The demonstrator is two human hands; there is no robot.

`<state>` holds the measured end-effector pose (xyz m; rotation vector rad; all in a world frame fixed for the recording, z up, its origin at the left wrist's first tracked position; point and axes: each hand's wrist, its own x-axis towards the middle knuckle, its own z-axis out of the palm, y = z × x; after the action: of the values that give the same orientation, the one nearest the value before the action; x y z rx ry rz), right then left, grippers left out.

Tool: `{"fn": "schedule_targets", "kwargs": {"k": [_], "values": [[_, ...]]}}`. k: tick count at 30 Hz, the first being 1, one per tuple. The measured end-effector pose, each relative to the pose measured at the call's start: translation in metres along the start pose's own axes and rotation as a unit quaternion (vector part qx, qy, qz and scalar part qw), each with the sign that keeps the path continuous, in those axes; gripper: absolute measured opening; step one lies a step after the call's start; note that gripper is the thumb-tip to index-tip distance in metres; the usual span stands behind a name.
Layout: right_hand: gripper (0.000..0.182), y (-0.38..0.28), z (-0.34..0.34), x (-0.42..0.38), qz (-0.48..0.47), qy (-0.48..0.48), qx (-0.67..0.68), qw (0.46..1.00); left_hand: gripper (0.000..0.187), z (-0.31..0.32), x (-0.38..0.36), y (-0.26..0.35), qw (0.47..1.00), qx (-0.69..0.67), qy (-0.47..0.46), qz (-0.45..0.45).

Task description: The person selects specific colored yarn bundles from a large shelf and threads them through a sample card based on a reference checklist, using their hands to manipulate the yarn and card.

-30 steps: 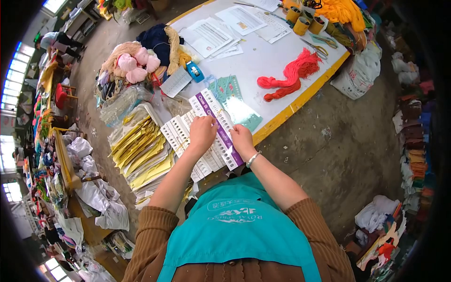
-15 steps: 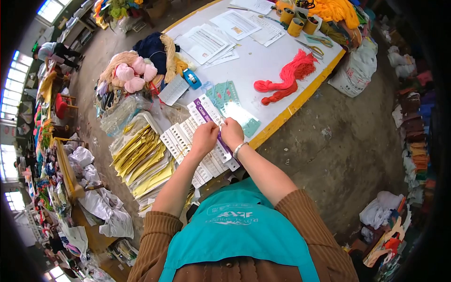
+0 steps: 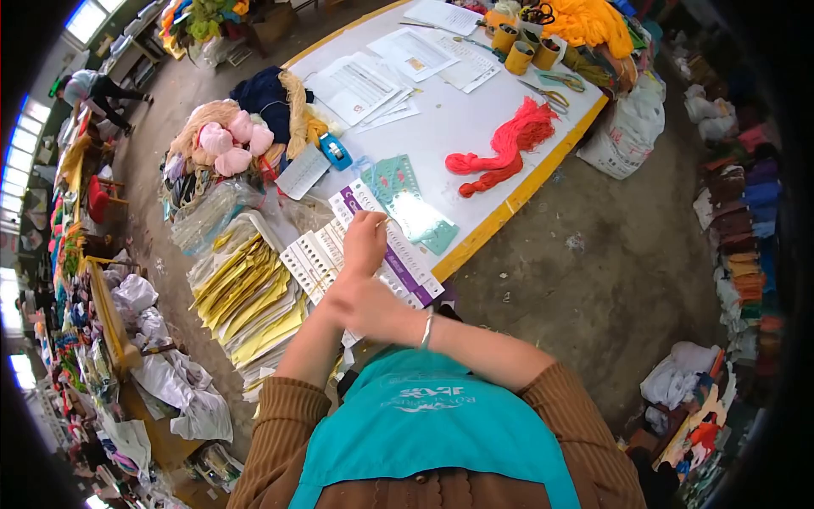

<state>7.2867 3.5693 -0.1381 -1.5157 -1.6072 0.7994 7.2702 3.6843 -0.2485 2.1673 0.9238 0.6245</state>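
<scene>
A long white card with a purple band and rows of punched holes (image 3: pixel 410 273) lies at the table's near edge. My left hand (image 3: pixel 365 244) is closed over its middle; what its fingers pinch, if anything, is hidden. My right hand (image 3: pixel 377 305), with a bracelet at the wrist, crosses close to my left forearm and is smeared by motion, so its fingers cannot be made out. Plain white punched cards (image 3: pixel 312 261) lie left of the purple-banded one. Just beyond it are green punched cards (image 3: pixel 392 188) under a shiny surface.
A red-pink yarn skein (image 3: pixel 500 154) lies on the white table (image 3: pixel 424 127) with papers (image 3: pixel 356 87), scissors (image 3: pixel 555 100) and a blue tape dispenser (image 3: pixel 336 153). Yellow-and-white paper stacks (image 3: pixel 246 297) and yarn bundles (image 3: pixel 225 140) flank it. A person (image 3: pixel 89 89) bends far left.
My right hand has left the card and swung down and left towards my left forearm. My left hand stays at the card. The view has shifted slightly.
</scene>
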Motion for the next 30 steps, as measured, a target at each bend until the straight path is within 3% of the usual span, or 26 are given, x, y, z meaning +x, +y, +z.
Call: {"fn": "schedule_targets", "kwargs": {"k": [3, 5, 14, 16, 18, 19, 22, 23, 26, 27, 29, 30], "values": [[0.02, -0.059, 0.003, -0.004, -0.084, -0.095, 0.082, 0.989, 0.013, 0.009, 0.019, 0.015, 0.997, -0.002, -0.036, 0.064], [0.018, -0.078, 0.002, -0.013, -0.077, -0.131, 0.103, 0.983, 0.013, 0.013, 0.029, 0.024, 0.995, 0.01, -0.064, 0.078], [0.014, -0.07, -0.037, -0.06, 0.008, -0.047, 0.245, 0.968, 0.016, 0.038, 0.059, 0.065, 0.99, 0.062, -0.091, 0.087], [0.014, -0.061, -0.055, -0.073, 0.085, -0.036, 0.358, 0.929, 0.016, 0.054, 0.064, 0.077, 0.987, 0.092, -0.096, 0.089], [0.012, -0.033, -0.056, -0.086, 0.06, 0.024, 0.469, 0.881, 0.015, 0.082, 0.061, 0.09, 0.976, 0.154, -0.117, 0.098], [0.012, -0.031, -0.08, -0.095, 0.115, 0.004, 0.417, 0.902, 0.015, 0.1, 0.061, 0.098, 0.968, 0.189, -0.128, 0.106], [0.011, -0.017, -0.117, -0.121, 0.007, 0.154, 0.215, 0.964, 0.013, 0.155, 0.049, 0.129, 0.945, 0.22, -0.204, 0.127], [0.011, -0.008, -0.127, -0.129, 0.005, 0.154, 0.215, 0.964, 0.013, 0.174, 0.045, 0.138, 0.925, 0.264, -0.241, 0.128], [0.009, 0.025, -0.155, -0.152, 0.015, 0.19, 0.017, 0.981, 0.016, 0.224, 0.03, 0.158, 0.884, 0.297, -0.315, 0.178], [0.009, 0.041, -0.165, -0.156, 0.009, 0.197, 0.002, 0.98, 0.016, 0.238, 0.024, 0.161, 0.884, 0.298, -0.314, 0.175], [0.01, 0.075, -0.184, -0.165, 0.037, 0.188, -0.049, 0.98, 0.015, 0.272, 0.009, 0.162, 0.836, 0.339, -0.321, 0.289], [0.01, 0.091, -0.189, -0.173, 0.036, 0.186, -0.05, 0.981, 0.014, 0.286, -0.002, 0.167, 0.827, 0.378, -0.315, 0.272]]}}
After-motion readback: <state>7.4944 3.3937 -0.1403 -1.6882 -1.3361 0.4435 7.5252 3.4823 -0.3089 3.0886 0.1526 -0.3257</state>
